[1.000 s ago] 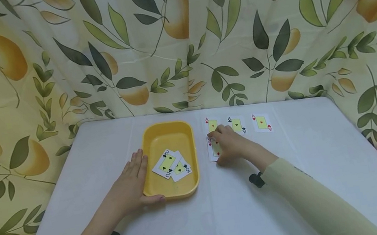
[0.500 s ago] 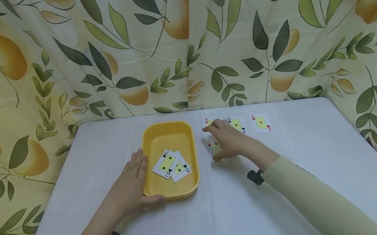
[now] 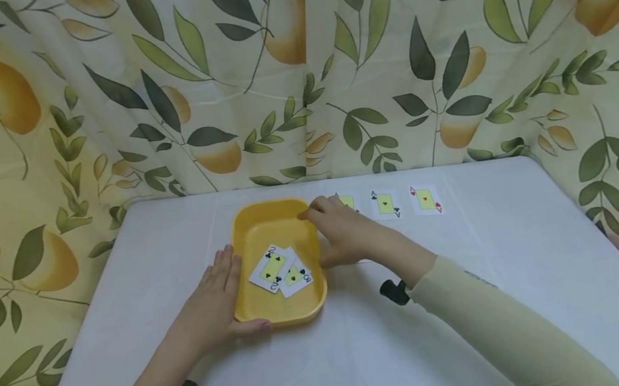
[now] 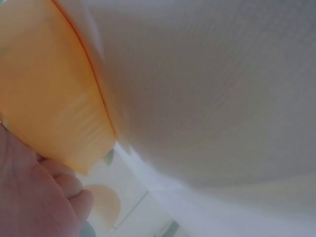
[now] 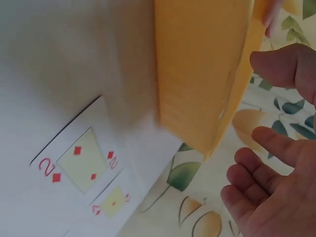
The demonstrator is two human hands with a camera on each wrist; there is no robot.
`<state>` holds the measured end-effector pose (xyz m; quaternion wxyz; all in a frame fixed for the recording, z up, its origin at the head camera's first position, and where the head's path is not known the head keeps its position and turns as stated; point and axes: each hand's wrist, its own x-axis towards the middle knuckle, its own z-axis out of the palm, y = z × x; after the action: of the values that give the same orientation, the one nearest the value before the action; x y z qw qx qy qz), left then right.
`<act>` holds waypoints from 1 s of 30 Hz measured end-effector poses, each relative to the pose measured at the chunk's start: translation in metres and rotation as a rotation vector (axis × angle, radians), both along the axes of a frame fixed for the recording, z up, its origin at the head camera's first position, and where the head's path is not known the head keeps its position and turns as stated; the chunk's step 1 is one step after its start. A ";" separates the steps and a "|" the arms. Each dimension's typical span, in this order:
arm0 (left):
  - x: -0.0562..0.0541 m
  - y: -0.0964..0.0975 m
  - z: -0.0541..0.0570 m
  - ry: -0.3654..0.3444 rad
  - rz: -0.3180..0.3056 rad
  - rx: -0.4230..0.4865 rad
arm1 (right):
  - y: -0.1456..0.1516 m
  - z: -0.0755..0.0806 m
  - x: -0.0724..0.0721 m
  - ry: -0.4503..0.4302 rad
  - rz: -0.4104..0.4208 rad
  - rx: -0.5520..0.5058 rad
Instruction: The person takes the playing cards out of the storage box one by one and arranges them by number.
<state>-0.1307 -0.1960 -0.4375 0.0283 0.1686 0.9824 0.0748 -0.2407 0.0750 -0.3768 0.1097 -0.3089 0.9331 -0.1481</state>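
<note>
My left hand (image 3: 211, 303) lies along the left rim of a yellow tray (image 3: 285, 308), its thumb at the near left corner. Inside the tray, a two of clubs (image 3: 269, 268) overlaps a second black-suited card (image 3: 297, 278). My right hand (image 3: 346, 231) is at the tray's right rim with nothing between its thumb and fingers, which are spread apart in the right wrist view. Under the right hand in the head view, the two of diamonds (image 5: 79, 160) is almost hidden; the right wrist view shows it flat on the table beside the ace of diamonds (image 5: 114, 201).
A black ace (image 3: 385, 204) and an ace of hearts (image 3: 425, 199) lie to the right in a row with the ace of diamonds. The table wears a white cloth (image 3: 489, 326). A curtain with a fruit-and-leaf print (image 3: 293, 87) hangs behind it.
My right hand has let go of the two of diamonds below the ace of diamonds and moved left to the tray's right rim. My left hand has stayed at the tray.
</note>
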 end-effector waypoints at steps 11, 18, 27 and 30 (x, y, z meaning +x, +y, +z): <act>-0.001 -0.001 -0.001 0.009 -0.014 -0.008 | -0.035 0.000 0.013 -0.014 0.088 -0.014; -0.002 -0.003 -0.003 0.034 -0.035 0.003 | -0.054 -0.010 0.019 -0.016 0.100 0.027; -0.002 -0.004 -0.004 0.047 -0.048 -0.005 | -0.074 -0.028 0.024 0.026 0.054 0.131; -0.002 -0.004 -0.004 0.048 -0.051 -0.001 | -0.079 -0.036 0.026 0.021 0.013 0.154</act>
<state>-0.1326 -0.1998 -0.4419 0.0066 0.1955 0.9782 0.0693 -0.2144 -0.0037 -0.4127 0.1243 -0.3074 0.9407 -0.0717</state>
